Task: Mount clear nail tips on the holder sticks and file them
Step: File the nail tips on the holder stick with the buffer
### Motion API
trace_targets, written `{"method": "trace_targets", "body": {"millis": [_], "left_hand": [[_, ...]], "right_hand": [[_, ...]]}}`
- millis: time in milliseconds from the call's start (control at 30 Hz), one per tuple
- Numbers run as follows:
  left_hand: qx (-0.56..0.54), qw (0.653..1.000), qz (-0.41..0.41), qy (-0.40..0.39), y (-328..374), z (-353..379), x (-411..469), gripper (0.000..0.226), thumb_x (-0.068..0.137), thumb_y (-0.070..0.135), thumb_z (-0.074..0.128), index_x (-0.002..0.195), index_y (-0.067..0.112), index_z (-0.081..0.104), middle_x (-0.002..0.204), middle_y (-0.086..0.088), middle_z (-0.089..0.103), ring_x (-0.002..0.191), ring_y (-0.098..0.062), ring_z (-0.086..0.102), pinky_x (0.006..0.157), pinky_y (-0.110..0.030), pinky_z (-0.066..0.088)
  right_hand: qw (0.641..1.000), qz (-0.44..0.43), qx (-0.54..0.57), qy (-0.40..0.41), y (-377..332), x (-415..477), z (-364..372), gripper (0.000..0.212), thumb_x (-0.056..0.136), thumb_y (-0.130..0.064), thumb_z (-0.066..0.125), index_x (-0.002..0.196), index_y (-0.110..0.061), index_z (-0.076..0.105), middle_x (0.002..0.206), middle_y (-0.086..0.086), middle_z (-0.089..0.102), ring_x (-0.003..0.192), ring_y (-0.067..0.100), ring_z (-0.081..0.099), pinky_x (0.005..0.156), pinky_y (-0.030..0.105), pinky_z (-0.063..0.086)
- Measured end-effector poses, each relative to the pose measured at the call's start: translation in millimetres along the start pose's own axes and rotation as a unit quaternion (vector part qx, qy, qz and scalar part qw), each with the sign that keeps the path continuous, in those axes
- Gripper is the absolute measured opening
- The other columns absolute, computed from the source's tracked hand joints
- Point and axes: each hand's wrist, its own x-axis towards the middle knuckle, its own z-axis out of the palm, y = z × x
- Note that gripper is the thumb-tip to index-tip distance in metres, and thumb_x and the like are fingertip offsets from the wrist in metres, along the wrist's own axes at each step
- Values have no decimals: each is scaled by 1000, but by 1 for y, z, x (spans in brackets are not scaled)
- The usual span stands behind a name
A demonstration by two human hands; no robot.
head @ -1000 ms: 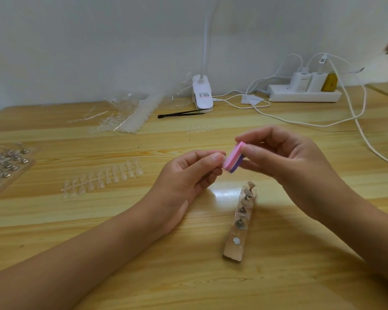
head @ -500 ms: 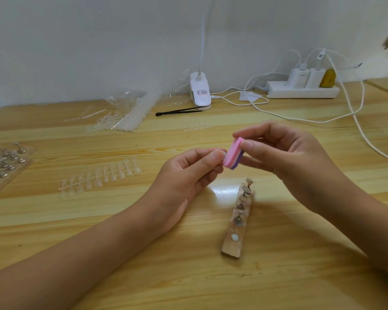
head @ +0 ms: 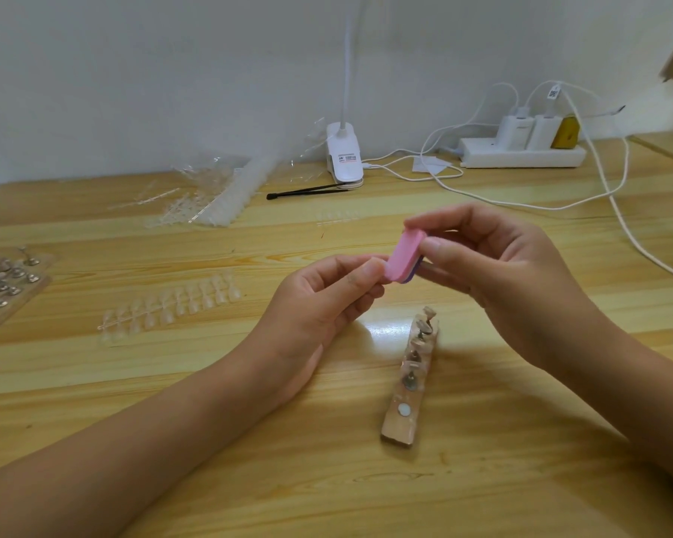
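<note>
Pink file block [head: 403, 256], near-upright, pinched by right hand [head: 513, 281]

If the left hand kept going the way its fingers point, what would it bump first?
The pink-and-purple foam file block, pinched by the right hand. The left hand points up and rightward in the picture, straight at it, and looks almost touching, though depth is hard to judge.

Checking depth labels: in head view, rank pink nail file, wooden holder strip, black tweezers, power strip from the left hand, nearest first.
1. pink nail file, at left hand fingertips
2. wooden holder strip, just right
3. black tweezers, behind
4. power strip, back right
</note>
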Motion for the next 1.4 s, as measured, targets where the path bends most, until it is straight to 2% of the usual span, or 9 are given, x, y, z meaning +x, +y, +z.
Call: {"method": "trace_targets", "body": {"millis": [100, 400, 533, 667, 767, 933, 1167, 1300, 1400], "left_hand": [[-5, 1000, 4, -7, 0, 0, 0, 36, 73, 28, 70, 102, 7, 72, 90, -3, 73, 83, -7, 68, 77, -15, 52], [-9, 1000, 1, -9, 1, 0, 0, 35, 75, 27, 68, 104, 6, 72, 92, -2, 73, 83, -6, 67, 77, -14, 51], [-7, 1000, 0, -9, 1, 0, 0, 33, 75, 28, 70, 101, 8, 72, 90, -2, 74, 83, -9, 68, 75, -16, 53], [-15, 1000, -4, 5, 1, -1, 1, 33, 72, 30, 71, 99, 10, 74, 88, 2, 72, 80, -4, 65, 75, -14, 52], [-8, 1000, -2, 3, 0, -1, 1, 36, 72, 30, 71, 101, 9, 73, 91, -2, 73, 84, -7, 67, 76, -14, 52], [-10, 1000, -4, 9, 1, -1, 1, 34, 71, 29, 72, 100, 10, 74, 88, 1, 72, 80, -4, 64, 76, -14, 52], [-9, 1000, -14, 19, 1, 0, 1, 40, 71, 27, 72, 106, 7, 72, 89, 0, 71, 79, -4, 64, 77, -14, 53], [-4, 1000, -8, 10, 0, -1, 1, 30, 75, 26, 69, 100, 10, 72, 87, 2, 73, 80, -4, 67, 73, -14, 52], [-5, 1000, -13, 12, 1, -2, 2, 32, 76, 24, 69, 104, 8, 72, 88, 3, 72, 80, -2, 66, 74, -14, 52]], "right_hand": [[999, 19, -14, -44, 0, -1, 1, 26, 77, -18, 67, 101, -11, 70, 93, 6, 76, 93, 20, 73, 81, 25, 57], [999, 25, -7, -30, 0, -1, -1, 28, 76, -21, 69, 102, -11, 70, 94, 5, 76, 94, 20, 73, 81, 25, 57], [995, 50, -15, -82, -1, -2, 3, 24, 76, -19, 71, 98, -8, 68, 94, 8, 76, 91, 21, 74, 77, 23, 57], [999, 20, 27, 0, -1, -1, 2, 28, 73, -19, 71, 97, -5, 65, 85, 2, 74, 86, 17, 73, 77, 23, 57], [998, 45, 4, -48, -2, -2, 4, 24, 74, -16, 72, 95, -5, 65, 88, 6, 76, 87, 18, 74, 76, 21, 57], [1000, 16, 12, 15, -2, 0, 3, 28, 73, -20, 71, 96, -6, 65, 85, 1, 73, 86, 17, 73, 78, 23, 57], [999, 18, 9, 25, -1, 1, 2, 32, 74, -19, 69, 105, -11, 66, 92, 5, 69, 88, 15, 71, 80, 22, 56], [998, 33, -35, -32, 5, -2, 8, 22, 76, -21, 72, 96, -12, 69, 95, 9, 75, 93, 21, 72, 86, 28, 57], [999, 28, -14, -5, 5, 0, 7, 25, 75, -21, 72, 97, -10, 69, 93, 9, 75, 92, 21, 73, 84, 27, 57]]}}
